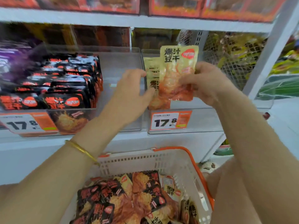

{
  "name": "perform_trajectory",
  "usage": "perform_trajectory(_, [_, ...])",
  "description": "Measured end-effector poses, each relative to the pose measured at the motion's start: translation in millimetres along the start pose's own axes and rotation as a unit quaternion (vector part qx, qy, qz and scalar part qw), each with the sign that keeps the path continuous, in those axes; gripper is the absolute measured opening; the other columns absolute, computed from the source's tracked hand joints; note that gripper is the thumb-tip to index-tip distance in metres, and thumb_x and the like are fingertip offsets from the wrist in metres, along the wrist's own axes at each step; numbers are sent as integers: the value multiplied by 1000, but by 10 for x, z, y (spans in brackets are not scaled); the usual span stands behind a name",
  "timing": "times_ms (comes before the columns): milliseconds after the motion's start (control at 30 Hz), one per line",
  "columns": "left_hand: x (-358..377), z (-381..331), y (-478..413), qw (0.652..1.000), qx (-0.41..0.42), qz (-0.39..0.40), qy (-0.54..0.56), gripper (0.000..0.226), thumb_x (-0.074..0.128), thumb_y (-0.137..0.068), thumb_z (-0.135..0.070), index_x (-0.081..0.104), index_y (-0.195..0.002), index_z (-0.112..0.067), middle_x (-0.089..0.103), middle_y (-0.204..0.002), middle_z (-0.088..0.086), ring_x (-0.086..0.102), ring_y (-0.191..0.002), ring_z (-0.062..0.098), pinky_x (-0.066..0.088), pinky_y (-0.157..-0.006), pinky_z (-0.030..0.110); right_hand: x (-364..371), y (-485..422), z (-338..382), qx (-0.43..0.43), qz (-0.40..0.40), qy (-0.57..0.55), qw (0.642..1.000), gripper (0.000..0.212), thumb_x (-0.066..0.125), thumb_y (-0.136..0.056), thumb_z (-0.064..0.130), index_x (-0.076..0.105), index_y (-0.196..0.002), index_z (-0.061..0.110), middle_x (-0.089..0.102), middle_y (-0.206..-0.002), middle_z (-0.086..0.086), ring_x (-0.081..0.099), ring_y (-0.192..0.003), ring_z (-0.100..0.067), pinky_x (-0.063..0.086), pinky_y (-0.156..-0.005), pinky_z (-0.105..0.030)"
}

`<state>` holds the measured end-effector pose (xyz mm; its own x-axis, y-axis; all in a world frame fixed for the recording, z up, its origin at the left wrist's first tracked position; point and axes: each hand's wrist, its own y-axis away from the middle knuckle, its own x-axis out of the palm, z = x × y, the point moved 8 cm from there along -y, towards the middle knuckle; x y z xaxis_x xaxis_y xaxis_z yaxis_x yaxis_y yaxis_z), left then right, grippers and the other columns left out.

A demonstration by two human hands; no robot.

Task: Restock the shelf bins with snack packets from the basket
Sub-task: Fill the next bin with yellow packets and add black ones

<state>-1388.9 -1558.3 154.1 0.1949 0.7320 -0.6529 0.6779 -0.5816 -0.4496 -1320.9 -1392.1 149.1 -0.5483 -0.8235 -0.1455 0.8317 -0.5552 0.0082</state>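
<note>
My right hand (205, 81) grips a beige snack packet (176, 75) upright over the right clear shelf bin (202, 122). My left hand (134, 89) rests its fingers on other beige packets (152, 81) standing at that bin's left side. The left clear bin (113, 67) holds rows of black packets (64, 81) in its left part; its right part is bare. Below, a white basket (161, 162) with an orange handle holds a heap of black and beige packets (129, 196).
Price tags reading 17.8 (166, 122) hang on the bin fronts. Purple packets (14, 57) lie at the far left. Orange boxes (178, 5) fill the shelf above. A white mesh panel (226, 59) closes the shelf's right end.
</note>
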Motion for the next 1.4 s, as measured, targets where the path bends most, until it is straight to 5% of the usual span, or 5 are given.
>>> perform_trajectory(400, [254, 77, 16, 998, 37, 19, -48, 64, 64, -87, -17, 31, -141, -7, 36, -144, 10, 30, -133, 21, 16, -102, 14, 189, -570, -599, 91, 6, 352, 932, 44, 82, -71, 15, 64, -110, 0, 66, -111, -16, 64, -103, -30, 52, -91, -40])
perform_trajectory(1000, [268, 118, 27, 999, 33, 12, -42, 67, 64, -86, -18, 29, -143, -13, 34, -145, 4, 29, -133, 16, 14, -96, 8, 268, -556, -584, 105, 31, 315, 943, 29, 82, -71, 12, 62, -90, 1, 67, -91, -13, 68, -83, -28, 57, -81, -36])
perform_trajectory(1100, [241, 99, 43, 998, 28, 2, -50, 64, 63, -86, -18, 32, -141, -14, 34, -145, 4, 28, -133, 16, 12, -96, 8, 209, -468, -460, 101, 10, 333, 938, 35, 81, -73, 16, 48, -76, 4, 61, -64, -5, 63, -68, -23, 51, -51, -23])
perform_trajectory(1267, [24, -115, 467, 991, 98, -80, -32, 43, 50, -87, -15, 47, -129, -8, 45, -133, 6, 37, -126, 16, 25, -106, 18, -5, 255, 138, -78, -87, 308, 944, 40, 81, -73, 22, 41, -73, 17, 56, -77, -8, 62, -77, -29, 47, -56, -37])
perform_trajectory(1400, [368, 24, 1086, 990, 132, 10, -45, 34, 47, -85, -14, 55, -118, -13, 50, -124, -1, 44, -117, 14, 29, -100, 20, 386, 752, -382, -28, 88, 264, 960, 22, 75, -77, 7, 53, -80, 11, 64, -72, -13, 65, -64, -29, 55, -58, -40])
